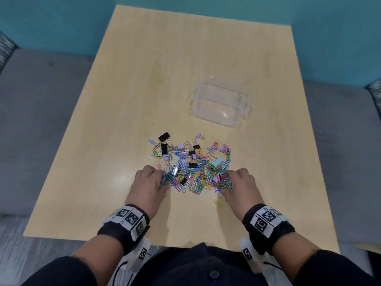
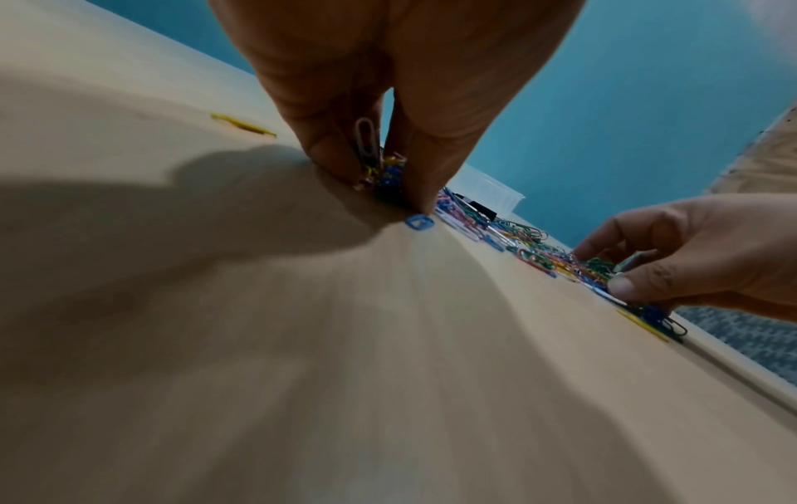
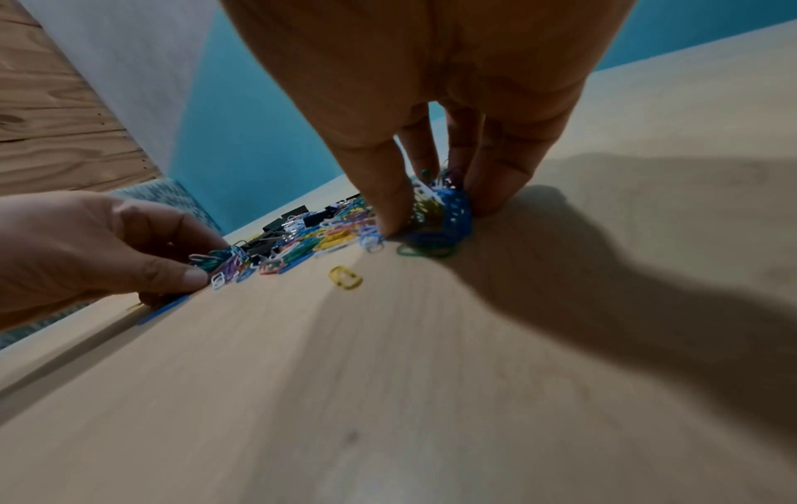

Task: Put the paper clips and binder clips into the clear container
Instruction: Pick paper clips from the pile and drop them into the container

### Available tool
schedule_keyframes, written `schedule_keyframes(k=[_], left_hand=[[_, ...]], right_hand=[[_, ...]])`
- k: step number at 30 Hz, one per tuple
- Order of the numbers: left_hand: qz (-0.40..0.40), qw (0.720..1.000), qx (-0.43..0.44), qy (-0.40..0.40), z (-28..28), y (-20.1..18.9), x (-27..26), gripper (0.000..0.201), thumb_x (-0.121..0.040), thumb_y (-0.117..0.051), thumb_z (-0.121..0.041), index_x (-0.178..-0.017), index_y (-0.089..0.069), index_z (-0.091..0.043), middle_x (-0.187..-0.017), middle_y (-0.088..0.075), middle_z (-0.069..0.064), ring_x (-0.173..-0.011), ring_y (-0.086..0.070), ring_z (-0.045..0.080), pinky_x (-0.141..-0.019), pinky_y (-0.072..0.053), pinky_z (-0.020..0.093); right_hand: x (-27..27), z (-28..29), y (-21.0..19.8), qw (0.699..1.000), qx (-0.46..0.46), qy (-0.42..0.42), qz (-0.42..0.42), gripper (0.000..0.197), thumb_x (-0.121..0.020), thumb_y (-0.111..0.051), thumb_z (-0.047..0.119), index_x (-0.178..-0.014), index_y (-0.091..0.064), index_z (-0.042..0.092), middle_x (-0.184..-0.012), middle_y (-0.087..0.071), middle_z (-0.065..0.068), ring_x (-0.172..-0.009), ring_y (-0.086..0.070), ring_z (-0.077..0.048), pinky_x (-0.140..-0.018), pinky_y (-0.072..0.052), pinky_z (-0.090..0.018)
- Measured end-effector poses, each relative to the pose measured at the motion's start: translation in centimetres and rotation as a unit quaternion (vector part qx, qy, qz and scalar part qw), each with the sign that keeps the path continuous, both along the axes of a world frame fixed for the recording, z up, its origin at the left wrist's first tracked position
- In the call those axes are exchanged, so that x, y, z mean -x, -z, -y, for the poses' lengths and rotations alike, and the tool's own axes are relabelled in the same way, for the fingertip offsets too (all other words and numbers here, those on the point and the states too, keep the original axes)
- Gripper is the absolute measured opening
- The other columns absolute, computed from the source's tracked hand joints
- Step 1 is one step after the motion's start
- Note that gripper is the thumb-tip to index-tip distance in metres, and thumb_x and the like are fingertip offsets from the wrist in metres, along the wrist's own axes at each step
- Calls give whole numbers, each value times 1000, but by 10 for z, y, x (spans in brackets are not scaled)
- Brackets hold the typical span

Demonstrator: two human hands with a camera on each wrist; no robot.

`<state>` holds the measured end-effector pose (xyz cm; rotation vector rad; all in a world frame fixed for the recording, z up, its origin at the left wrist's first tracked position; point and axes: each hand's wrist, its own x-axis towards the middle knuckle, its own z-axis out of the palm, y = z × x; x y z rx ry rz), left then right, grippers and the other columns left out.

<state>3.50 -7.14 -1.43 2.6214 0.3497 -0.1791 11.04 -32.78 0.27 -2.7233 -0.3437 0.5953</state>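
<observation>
A heap of coloured paper clips and binder clips (image 1: pixel 191 168) lies mid-table, with black, lilac and pale blue binder clips mixed in. The clear container (image 1: pixel 220 104) stands empty beyond it, to the right. My left hand (image 1: pixel 152 180) is at the heap's left near edge; its thumb and fingers pinch a bunch of paper clips (image 2: pixel 384 170) against the table. My right hand (image 1: pixel 237 182) is at the right near edge, fingers curled round another bunch of clips (image 3: pixel 440 208). A stray yellow clip (image 3: pixel 345 278) lies just in front of the right hand.
The light wooden table (image 1: pixel 123 100) is bare apart from the heap and container. A teal wall stands behind it, and grey upholstered seating (image 1: pixel 41 120) runs along both sides. The near table edge is close to my body.
</observation>
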Motion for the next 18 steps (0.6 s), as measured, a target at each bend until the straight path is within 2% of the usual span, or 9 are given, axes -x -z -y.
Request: schedule_keyframes(k=[5, 9, 14, 16, 18], left_hand=[[6, 1000, 7, -12, -5, 0, 0, 21, -80, -70, -15, -100, -68, -10, -96, -55, 6, -90, -51, 29, -72, -39, 31], [3, 999, 30, -39, -7, -5, 0, 9, -81, -67, -12, -89, -68, -14, -91, -54, 2, -85, -54, 26, -68, -43, 33], [-21, 992, 70, -99, -11, -13, -3, 14, -78, -64, -8, -74, -65, -22, -82, -55, -6, -72, -53, 15, -65, -36, 26], [-54, 977, 134, -159, -16, -14, -6, 17, -75, -64, -7, -69, -63, -23, -84, -64, -6, -71, -60, 17, -66, -44, 29], [-78, 925, 270, -257, -22, -18, -9, 15, -76, -65, 0, -69, -64, -13, -89, -71, 1, -69, -66, 21, -64, -54, 31]], right_hand=[[0, 11, 1, 1000, 5, -3, 3, 27, -85, -64, 17, -110, -58, 12, -103, -48, -6, -94, -48, -30, -75, -39, -35], [-4, 13, -1, 1000, 23, 2, -3, 14, -87, -59, 17, -99, -55, 12, -98, -49, -5, -89, -50, -29, -69, -41, -35], [-12, 18, -7, 999, 7, 38, -27, 9, -85, -55, 11, -92, -57, 16, -93, -52, -3, -77, -54, -28, -66, -43, -35], [-17, 24, -6, 996, -9, 76, -49, 9, -81, -58, 13, -84, -57, 22, -87, -56, 0, -75, -56, -24, -67, -45, -34], [-24, 28, -7, 982, -61, 149, -98, 13, -78, -60, 11, -76, -57, 23, -76, -60, 1, -67, -58, -22, -63, -49, -33]])
